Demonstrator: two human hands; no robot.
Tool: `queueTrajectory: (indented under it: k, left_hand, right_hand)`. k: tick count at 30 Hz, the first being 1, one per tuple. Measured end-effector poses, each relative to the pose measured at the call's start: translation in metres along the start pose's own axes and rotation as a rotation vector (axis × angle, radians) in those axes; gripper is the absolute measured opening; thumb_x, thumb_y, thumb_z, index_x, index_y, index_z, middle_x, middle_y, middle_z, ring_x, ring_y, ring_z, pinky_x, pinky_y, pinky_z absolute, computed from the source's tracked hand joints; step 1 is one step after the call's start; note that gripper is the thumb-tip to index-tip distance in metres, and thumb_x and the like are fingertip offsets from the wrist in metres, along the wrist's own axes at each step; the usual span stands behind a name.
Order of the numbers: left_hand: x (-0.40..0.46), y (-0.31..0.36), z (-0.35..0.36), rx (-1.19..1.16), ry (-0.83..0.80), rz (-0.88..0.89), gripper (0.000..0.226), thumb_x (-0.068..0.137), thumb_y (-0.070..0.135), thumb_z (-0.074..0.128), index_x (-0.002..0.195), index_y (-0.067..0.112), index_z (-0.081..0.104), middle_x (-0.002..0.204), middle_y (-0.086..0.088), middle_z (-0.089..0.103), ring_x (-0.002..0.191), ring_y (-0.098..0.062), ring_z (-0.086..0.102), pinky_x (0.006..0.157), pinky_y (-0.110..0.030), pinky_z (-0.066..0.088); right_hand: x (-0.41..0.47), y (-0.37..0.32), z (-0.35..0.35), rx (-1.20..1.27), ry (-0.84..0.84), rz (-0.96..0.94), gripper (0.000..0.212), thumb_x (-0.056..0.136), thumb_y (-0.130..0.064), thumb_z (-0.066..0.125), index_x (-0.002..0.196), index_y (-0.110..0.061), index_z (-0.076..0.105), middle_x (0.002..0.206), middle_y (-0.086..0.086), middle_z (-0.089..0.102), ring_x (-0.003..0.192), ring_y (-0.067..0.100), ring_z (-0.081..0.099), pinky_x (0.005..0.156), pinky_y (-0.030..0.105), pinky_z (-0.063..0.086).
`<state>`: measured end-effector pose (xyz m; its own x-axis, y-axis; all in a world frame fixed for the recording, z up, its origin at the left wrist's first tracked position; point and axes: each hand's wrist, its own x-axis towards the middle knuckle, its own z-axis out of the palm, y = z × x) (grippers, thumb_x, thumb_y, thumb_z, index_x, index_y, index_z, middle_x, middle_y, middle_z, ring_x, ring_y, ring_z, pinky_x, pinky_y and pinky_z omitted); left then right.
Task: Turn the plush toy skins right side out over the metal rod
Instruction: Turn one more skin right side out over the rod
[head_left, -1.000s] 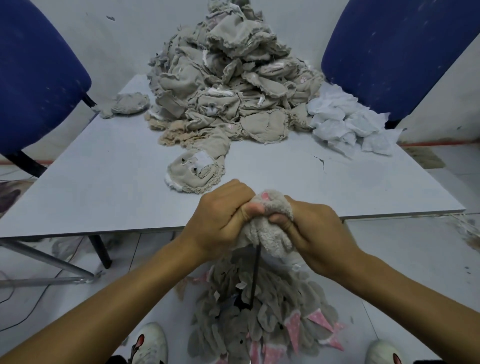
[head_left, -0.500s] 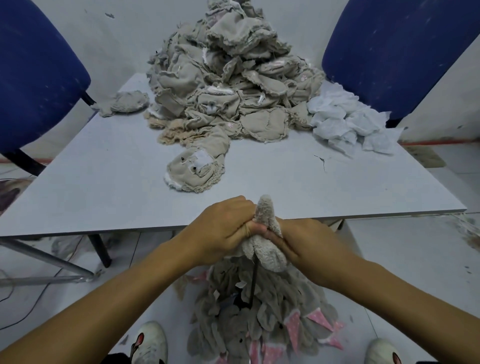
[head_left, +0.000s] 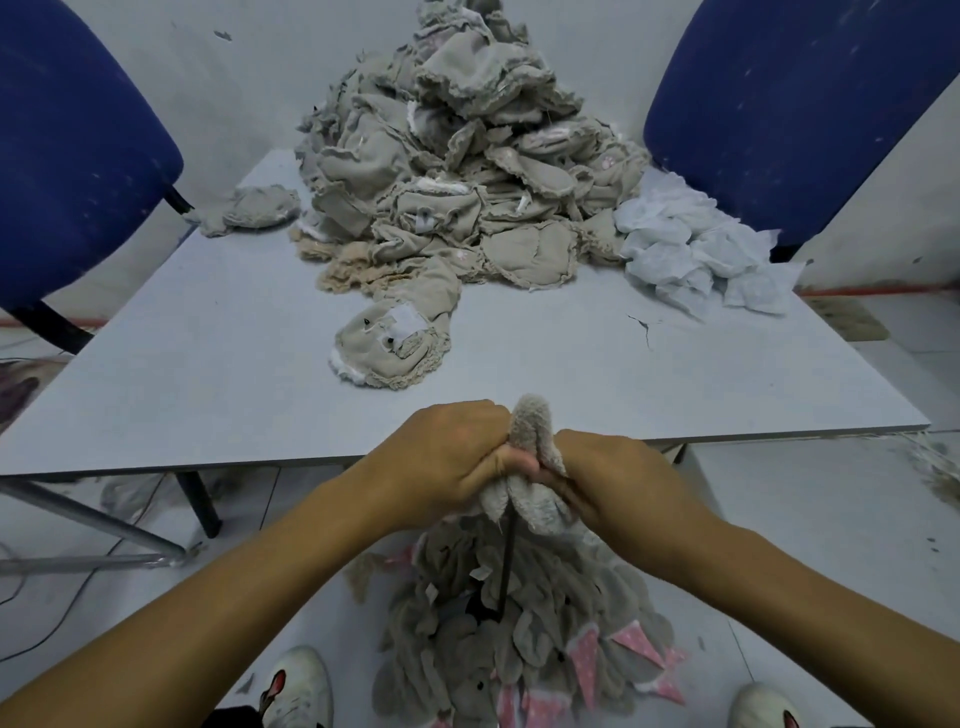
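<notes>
A: Any readable writing?
B: Nothing legible
A: The hands?
B: Left hand (head_left: 447, 462) and right hand (head_left: 618, 483) are both gripping the plush skin (head_left: 530, 441) atop the metal rod (head_left: 506, 566), just before the worktop (head_left: 208, 338) edge

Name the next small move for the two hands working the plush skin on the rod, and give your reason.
Probably pull the skin further down the metal rod: left hand and right hand grip its sides, and only a fuzzy tip stands above them.
</notes>
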<state>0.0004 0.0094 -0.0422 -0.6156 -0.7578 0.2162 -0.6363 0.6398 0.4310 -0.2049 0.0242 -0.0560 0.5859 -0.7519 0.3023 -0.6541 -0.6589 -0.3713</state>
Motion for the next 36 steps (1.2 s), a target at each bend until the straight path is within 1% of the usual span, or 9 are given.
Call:
queueTrajectory:
  k: [3,6,9,14,19,24,30,34,36]
  left_hand:
    - [-0.006,0.006,0.002,-0.074,0.283,0.089,0.079,0.098,0.061,0.024,0.083,-0.006,0.063,0.076,-0.014,0.059,0.07,-0.03,0.054,0.063,-0.045,0.044]
    - [-0.002,0.005,-0.001,-0.205,0.523,0.105,0.056,0.102,0.045,0.04,0.081,-0.002,0.061,0.076,-0.003,0.054,0.07,-0.02,0.05,0.063,-0.028,0.04]
    - [-0.002,-0.005,0.001,-0.167,0.418,0.102,0.037,0.096,0.035,0.056,0.076,0.004,0.057,0.076,0.002,0.047,0.072,-0.012,0.043,0.065,-0.021,0.035]
    - [-0.01,-0.012,0.006,-0.126,0.177,0.097,0.031,0.092,0.036,0.058,0.082,0.007,0.063,0.083,0.001,0.05,0.078,-0.015,0.045,0.065,-0.031,0.039]
    - [-0.008,0.004,-0.004,-0.158,0.337,0.084,0.02,0.089,0.04,0.061,0.084,0.024,0.052,0.078,0.02,0.041,0.071,0.001,0.039,0.065,-0.015,0.031]
    - [0.004,0.013,-0.01,-0.094,0.491,0.15,0.03,0.089,0.03,0.064,0.083,0.001,0.067,0.076,0.01,0.051,0.071,-0.007,0.044,0.065,-0.016,0.034]
    - [0.002,-0.002,-0.014,-0.136,-0.006,0.024,0.026,0.088,0.03,0.074,0.09,0.004,0.071,0.077,-0.002,0.066,0.071,-0.015,0.057,0.066,-0.037,0.045]
    - [0.002,-0.004,-0.016,-0.223,0.162,0.055,0.022,0.083,0.024,0.071,0.091,0.004,0.075,0.079,-0.004,0.071,0.074,-0.017,0.065,0.065,-0.034,0.05]
    - [0.001,-0.005,-0.017,-0.297,0.213,0.022,0.02,0.08,0.022,0.073,0.091,0.006,0.076,0.081,-0.005,0.072,0.077,-0.02,0.068,0.066,-0.036,0.052]
  right_hand:
    - [0.004,0.001,-0.009,0.217,0.204,-0.011,0.024,0.094,-0.03,0.064,0.079,-0.04,0.048,0.067,-0.022,0.049,0.066,0.0,0.05,0.063,0.02,0.039]
    - [0.013,-0.001,-0.02,0.476,0.408,0.029,0.009,0.08,-0.02,0.076,0.088,-0.024,0.071,0.083,-0.017,0.066,0.078,0.008,0.062,0.07,0.021,0.045]
    - [0.023,-0.005,-0.029,0.661,0.442,0.083,0.012,0.078,-0.021,0.078,0.087,-0.026,0.072,0.085,-0.011,0.07,0.081,0.009,0.066,0.073,0.021,0.049]
    - [0.018,-0.006,-0.018,0.569,0.21,0.036,0.01,0.079,-0.037,0.077,0.085,-0.037,0.069,0.078,-0.016,0.063,0.075,0.007,0.061,0.066,0.019,0.044]
    - [0.016,-0.003,-0.013,0.461,0.235,0.014,0.011,0.081,-0.039,0.073,0.087,-0.029,0.074,0.075,-0.014,0.062,0.071,0.004,0.058,0.063,0.02,0.043]
    - [0.018,-0.004,-0.016,0.524,0.413,-0.025,0.012,0.083,-0.03,0.072,0.091,-0.038,0.067,0.077,-0.026,0.06,0.074,0.0,0.059,0.068,0.012,0.04]
    - [0.017,0.011,-0.016,0.498,0.046,0.081,0.012,0.082,-0.03,0.077,0.076,-0.035,0.068,0.074,-0.015,0.064,0.069,0.002,0.059,0.063,0.02,0.042]
    - [0.021,0.02,-0.034,0.502,-0.175,0.113,0.029,0.077,-0.035,0.083,0.103,-0.031,0.071,0.098,-0.015,0.069,0.093,0.006,0.066,0.078,0.028,0.051]
    - [0.02,0.022,-0.04,0.566,-0.156,0.143,0.031,0.077,-0.028,0.084,0.104,-0.026,0.071,0.099,-0.011,0.071,0.094,0.009,0.067,0.079,0.033,0.053]
